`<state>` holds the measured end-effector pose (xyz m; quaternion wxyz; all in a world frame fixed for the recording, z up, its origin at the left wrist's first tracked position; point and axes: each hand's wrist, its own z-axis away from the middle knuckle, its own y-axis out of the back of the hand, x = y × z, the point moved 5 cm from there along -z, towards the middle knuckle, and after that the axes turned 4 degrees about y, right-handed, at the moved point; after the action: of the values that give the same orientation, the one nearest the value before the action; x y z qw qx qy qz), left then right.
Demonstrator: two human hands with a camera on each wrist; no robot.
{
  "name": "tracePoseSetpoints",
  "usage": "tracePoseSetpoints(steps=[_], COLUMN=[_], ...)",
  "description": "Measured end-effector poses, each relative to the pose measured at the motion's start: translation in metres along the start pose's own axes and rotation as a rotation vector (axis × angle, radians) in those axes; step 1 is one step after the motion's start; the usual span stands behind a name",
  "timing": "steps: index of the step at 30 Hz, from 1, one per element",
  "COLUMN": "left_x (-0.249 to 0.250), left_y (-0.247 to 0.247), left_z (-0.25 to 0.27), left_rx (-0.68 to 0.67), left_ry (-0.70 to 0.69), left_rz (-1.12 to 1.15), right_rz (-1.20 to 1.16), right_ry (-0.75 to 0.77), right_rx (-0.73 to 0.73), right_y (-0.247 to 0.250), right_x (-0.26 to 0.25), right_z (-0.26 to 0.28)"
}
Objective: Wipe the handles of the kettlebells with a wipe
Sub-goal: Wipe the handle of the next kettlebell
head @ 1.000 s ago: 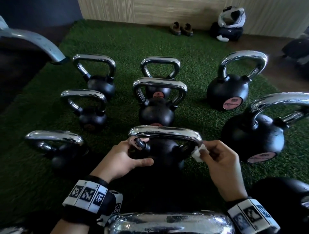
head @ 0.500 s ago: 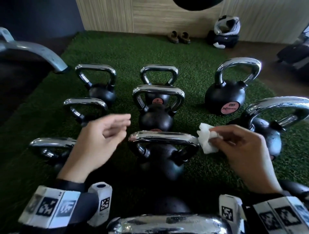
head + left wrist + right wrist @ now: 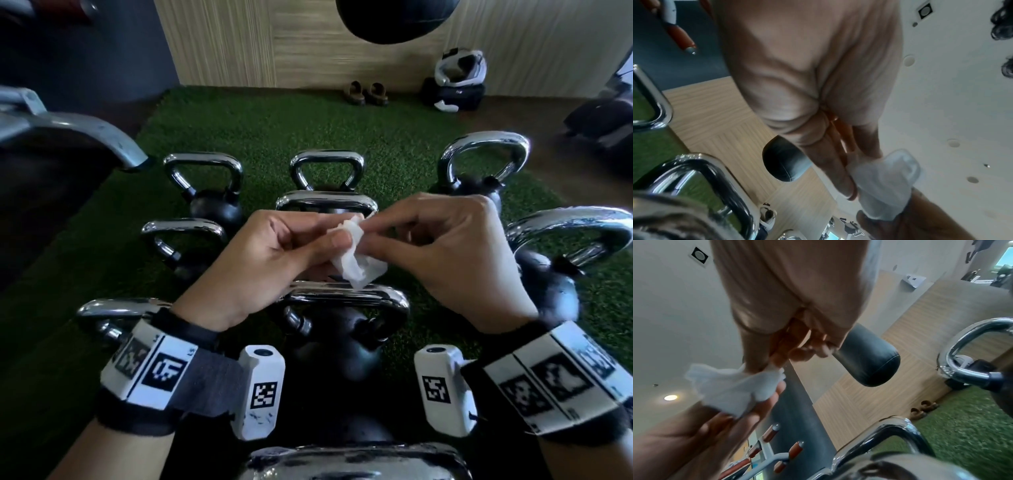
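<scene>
A crumpled white wipe hangs in the air between both hands, above the chrome handle of the nearest middle kettlebell. My left hand pinches its left side with thumb and fingers. From the right, my right hand pinches its upper edge. The left wrist view shows the wipe held at my fingertips, and the right wrist view shows the wipe between both hands. Neither hand touches a kettlebell.
Several black kettlebells with chrome handles stand in rows on green turf; a large one is at the right, another handle right below me. A grey machine frame is at left. A black punching bag hangs ahead. Shoes lie by the wall.
Both hands left the nearest kettlebell, rose and came together. The left hand, empty and open half a second ago, now pinches the wipe along with the right.
</scene>
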<state>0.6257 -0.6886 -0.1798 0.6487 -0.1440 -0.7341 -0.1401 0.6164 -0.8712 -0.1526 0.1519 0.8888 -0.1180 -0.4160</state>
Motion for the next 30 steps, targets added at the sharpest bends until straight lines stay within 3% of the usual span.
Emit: tracePoseSetpoints(steps=[3, 6, 9, 14, 17, 20, 24, 27, 30], left_x=[-0.005, -0.008, -0.016, -0.036, -0.043, -0.048, -0.055, -0.057, -0.064], left_y=[0.005, 0.019, 0.017, -0.01, -0.018, -0.01, 0.015, 0.005, 0.011], left_z=[0.002, 0.009, 0.019, 0.017, 0.013, 0.018, 0.04, 0.045, 0.045], left_rx=[0.055, 0.217, 0.36, 0.378, 0.363, 0.364, 0.505, 0.521, 0.564], left_ry=[-0.002, -0.078, -0.157, -0.276, -0.344, -0.416, -0.469, -0.527, -0.492], left_rz=[-0.063, -0.452, -0.674, -0.841, -0.871, -0.848, -0.827, -0.873, -0.779], right_rz=[-0.066, -0.059, -0.167, -0.368, -0.258, -0.208, -0.214, -0.222, -0.262], right_ry=[-0.065, -0.141, -0.354, -0.529, -0.528, -0.501, -0.465, -0.457, -0.459], right_rx=[-0.077, 0.014, 0.058, -0.17, -0.252, -0.202, -0.143, -0.13, -0.106], right_y=[0.007, 0.027, 0.026, -0.02, -0.04, -0.048, -0.051, -0.052, -0.053], right_x=[0.015, 0.056, 0.113, 0.164, 0.167, 0.164, 0.167, 0.165, 0.162], right_z=[0.014, 0.042, 0.082, 0.119, 0.119, 0.122, 0.13, 0.13, 0.13])
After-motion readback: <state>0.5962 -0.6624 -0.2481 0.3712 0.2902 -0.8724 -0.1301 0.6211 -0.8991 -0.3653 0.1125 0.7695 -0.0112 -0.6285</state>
